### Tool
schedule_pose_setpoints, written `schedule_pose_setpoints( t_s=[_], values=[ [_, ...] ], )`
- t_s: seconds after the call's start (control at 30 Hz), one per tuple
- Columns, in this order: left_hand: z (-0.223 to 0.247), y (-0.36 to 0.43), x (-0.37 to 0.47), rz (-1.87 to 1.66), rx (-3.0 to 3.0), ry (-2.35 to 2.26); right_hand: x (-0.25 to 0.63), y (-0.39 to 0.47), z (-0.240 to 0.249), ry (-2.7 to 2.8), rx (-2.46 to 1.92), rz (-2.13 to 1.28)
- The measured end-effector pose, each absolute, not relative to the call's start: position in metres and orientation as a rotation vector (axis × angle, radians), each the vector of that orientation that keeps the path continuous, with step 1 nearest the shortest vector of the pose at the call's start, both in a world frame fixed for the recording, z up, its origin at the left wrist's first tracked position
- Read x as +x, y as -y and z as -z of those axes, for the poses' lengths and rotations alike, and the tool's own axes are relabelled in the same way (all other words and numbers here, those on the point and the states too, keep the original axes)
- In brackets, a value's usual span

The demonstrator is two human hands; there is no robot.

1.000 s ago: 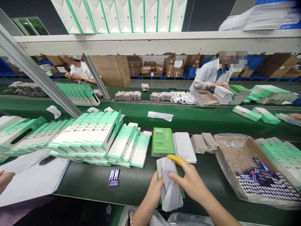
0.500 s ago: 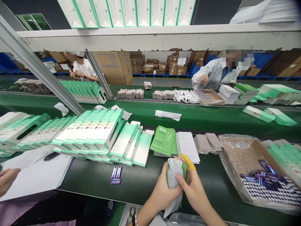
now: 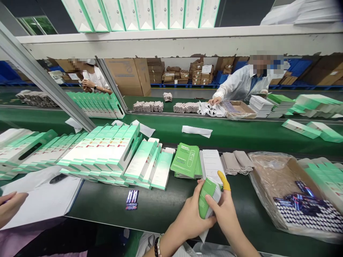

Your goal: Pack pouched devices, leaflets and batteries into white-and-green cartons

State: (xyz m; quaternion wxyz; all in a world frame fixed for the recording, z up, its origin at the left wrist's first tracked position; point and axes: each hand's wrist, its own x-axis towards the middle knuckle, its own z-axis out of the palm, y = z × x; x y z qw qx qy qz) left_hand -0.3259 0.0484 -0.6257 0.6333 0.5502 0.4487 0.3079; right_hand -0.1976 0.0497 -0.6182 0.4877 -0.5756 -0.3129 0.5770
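Observation:
My left hand and my right hand are closed together on a green booklet, which is bent around a whitish pouch. Both thumbs press on the near side, and a yellow finger cot covers one fingertip of the right hand. The pouch's lower end pokes out below my hands; whatever it contains is hidden. Just beyond are a stack of green booklets, white printed leaflets and folded beige pouches. Several batteries lie on the bench to the left.
At the right stands a plastic-lined carton of batteries. Green-and-white boxes are piled on the left. Another person's hand is over papers at the left edge. Across the belt, a co-worker reaches to white pouches. A shelf beam crosses above.
My hands have moved slightly right and turned the bundle, so the green booklet now faces me where the pouch did. The co-worker opposite has lowered a hand onto the white pouches.

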Motion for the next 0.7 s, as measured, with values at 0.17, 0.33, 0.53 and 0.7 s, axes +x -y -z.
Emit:
schedule_pose_setpoints(
  t_s=[0.17,0.33,0.53,0.7],
  values=[
    [0.624,-0.047,-0.326,-0.787,1.232,-1.081,-0.199,-0.056,0.62,0.637,-1.359,-1.577],
    [0.622,-0.048,-0.336,-0.664,1.123,-1.06,-0.195,-0.058,0.622,0.611,-1.288,-1.684],
    [0.625,-0.044,-0.339,-0.729,1.104,-1.031,-0.199,-0.054,0.614,0.614,-1.277,-1.753],
    [0.631,-0.036,-0.349,-0.677,1.057,-1.012,-0.197,-0.057,0.609,0.596,-1.348,-1.66]
  ],
)
